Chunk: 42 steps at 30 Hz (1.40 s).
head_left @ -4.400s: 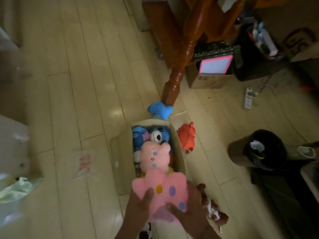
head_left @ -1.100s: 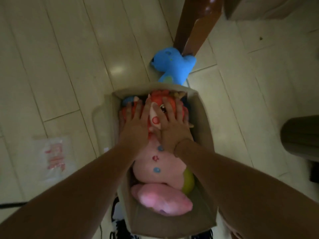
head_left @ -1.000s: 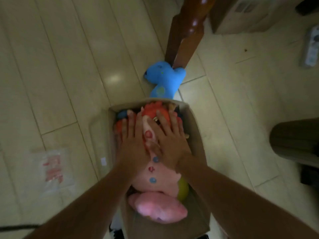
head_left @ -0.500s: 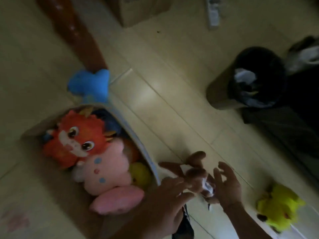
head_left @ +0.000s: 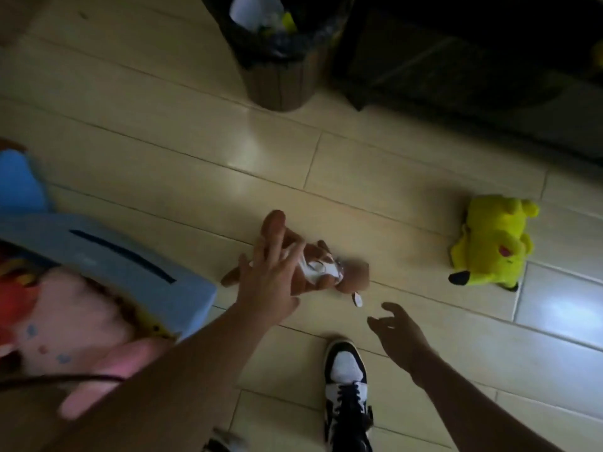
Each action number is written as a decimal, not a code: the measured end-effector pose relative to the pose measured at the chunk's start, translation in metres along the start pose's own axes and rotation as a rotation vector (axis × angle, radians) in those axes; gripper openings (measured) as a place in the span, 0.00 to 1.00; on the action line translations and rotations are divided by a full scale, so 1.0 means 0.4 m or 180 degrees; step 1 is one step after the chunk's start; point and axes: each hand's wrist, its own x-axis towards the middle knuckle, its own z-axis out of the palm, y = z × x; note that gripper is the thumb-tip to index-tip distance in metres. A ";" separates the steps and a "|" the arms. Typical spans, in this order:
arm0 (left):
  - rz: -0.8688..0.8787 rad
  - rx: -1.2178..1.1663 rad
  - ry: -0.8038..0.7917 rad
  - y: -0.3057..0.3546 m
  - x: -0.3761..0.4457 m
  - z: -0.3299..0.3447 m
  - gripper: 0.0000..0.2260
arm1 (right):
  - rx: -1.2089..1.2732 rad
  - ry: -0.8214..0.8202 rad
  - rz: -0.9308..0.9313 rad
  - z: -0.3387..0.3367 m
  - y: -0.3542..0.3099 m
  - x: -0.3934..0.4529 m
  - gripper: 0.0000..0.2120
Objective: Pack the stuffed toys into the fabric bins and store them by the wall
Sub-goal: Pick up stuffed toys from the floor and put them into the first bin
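Observation:
A small brown and white stuffed toy (head_left: 329, 272) lies on the wooden floor. My left hand (head_left: 267, 282) reaches over its left half with fingers spread and straight, touching it. My right hand (head_left: 398, 334) hovers just below and to the right of the toy, fingers relaxed, holding nothing. The fabric bin (head_left: 130, 252) stands at the left, filled with a pink toy (head_left: 81, 321) and a red toy (head_left: 13, 298). A yellow stuffed toy (head_left: 489, 246) lies on the floor at the right. A blue toy (head_left: 16, 187) sits behind the bin at the far left edge.
A brown waste bin (head_left: 280, 76) with a black liner stands at the top centre. Dark furniture (head_left: 473, 60) fills the top right. A black and white shoe (head_left: 347, 386) is planted on the floor just below the brown toy.
Both hands left the toys in the bin, where they had been pressing down, and moved right to the brown toy on the floor. The view swung right, and the yellow toy came into sight.

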 end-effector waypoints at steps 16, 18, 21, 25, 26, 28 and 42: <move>-0.0683 -0.4006 0.0272 0.084 -0.331 -0.278 0.06 | 0.1427 -0.1174 -0.1001 0.067 -0.344 -0.384 0.39; -0.0759 -0.3551 0.0741 -0.018 -0.401 -0.315 0.15 | 0.0872 -0.1074 -0.1280 0.126 -0.413 -0.450 0.43; -0.1270 -0.2954 0.1109 -0.234 -0.528 -0.379 0.09 | -0.0074 -0.1117 -0.1526 0.300 -0.485 -0.567 0.31; -0.2082 -0.2187 0.1203 -0.461 -0.700 -0.371 0.17 | -0.0254 -0.1321 -0.1540 0.595 -0.482 -0.680 0.26; -0.2562 -0.2188 0.1299 -0.499 -0.729 -0.342 0.16 | -0.0359 -0.1345 -0.1464 0.665 -0.463 -0.685 0.29; -0.3018 -0.2064 0.1523 -0.549 -0.768 -0.289 0.11 | -0.0795 -0.1339 -0.1218 0.772 -0.423 -0.688 0.34; -0.1958 -0.5078 0.0511 -0.657 -0.733 -0.085 0.21 | -0.2426 0.0112 -0.2602 0.903 -0.473 -0.636 0.43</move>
